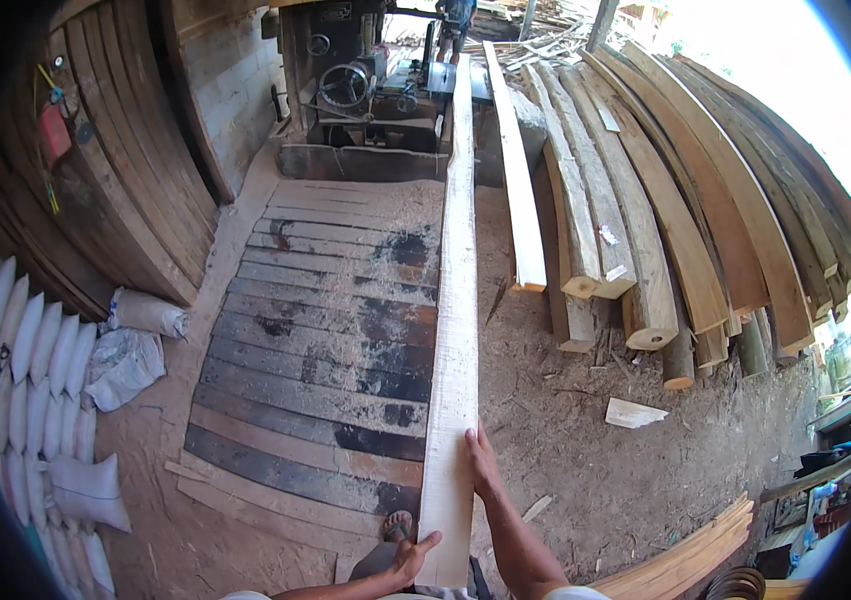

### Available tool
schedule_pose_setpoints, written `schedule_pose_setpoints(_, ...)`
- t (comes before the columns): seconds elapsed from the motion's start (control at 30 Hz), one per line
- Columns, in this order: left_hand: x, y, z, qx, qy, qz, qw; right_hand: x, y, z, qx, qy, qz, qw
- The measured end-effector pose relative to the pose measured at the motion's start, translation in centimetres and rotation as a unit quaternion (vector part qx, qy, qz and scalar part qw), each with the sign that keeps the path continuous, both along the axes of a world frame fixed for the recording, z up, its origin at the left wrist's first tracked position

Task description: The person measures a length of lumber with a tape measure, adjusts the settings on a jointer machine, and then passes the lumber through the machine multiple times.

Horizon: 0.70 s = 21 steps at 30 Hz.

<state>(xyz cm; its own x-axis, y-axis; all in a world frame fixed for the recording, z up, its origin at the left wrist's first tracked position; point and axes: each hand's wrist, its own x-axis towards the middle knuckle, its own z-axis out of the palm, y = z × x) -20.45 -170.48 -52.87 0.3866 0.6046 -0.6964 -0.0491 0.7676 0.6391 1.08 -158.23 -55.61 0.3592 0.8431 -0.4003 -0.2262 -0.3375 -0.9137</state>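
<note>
A long pale wooden plank (pixel 455 350) runs from close to my body out to a large machine (pixel 355 85) with handwheels. Low at the plank's near end, my left hand (pixel 410 560) grips its left edge, thumb on top and the other fingers partly hidden. My right hand (pixel 483 462) holds the right edge a little farther along, fingertips showing on the upper face. The plank's far end lies by the machine's metal table (pixel 442 78). Another person (pixel 458 18) stands beyond it, mostly cut off by the frame.
Several sawn beams (pixel 635 230) are stacked at the right, with a separate pale board (pixel 515 190) beside them. Dusty floor slats (pixel 315 350) lie left of the plank. Filled sacks (pixel 45 370) are piled at the far left. A wood offcut (pixel 635 412) lies on the dirt.
</note>
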Motion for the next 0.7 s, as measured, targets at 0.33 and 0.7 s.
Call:
schedule_pose_setpoints(0.33,-10.3,-18.6,-2.0,0.047,0.084,-0.088,0.991,-9.4,-16.6,0.9,0.044,0.034,0.011,0.998)
schedule_pose_setpoints(0.7,-17.3,-37.8,-2.0,-0.029,0.081,-0.080,0.993,-17.6,-38.6,1.4,0.032,0.033,0.007,0.999)
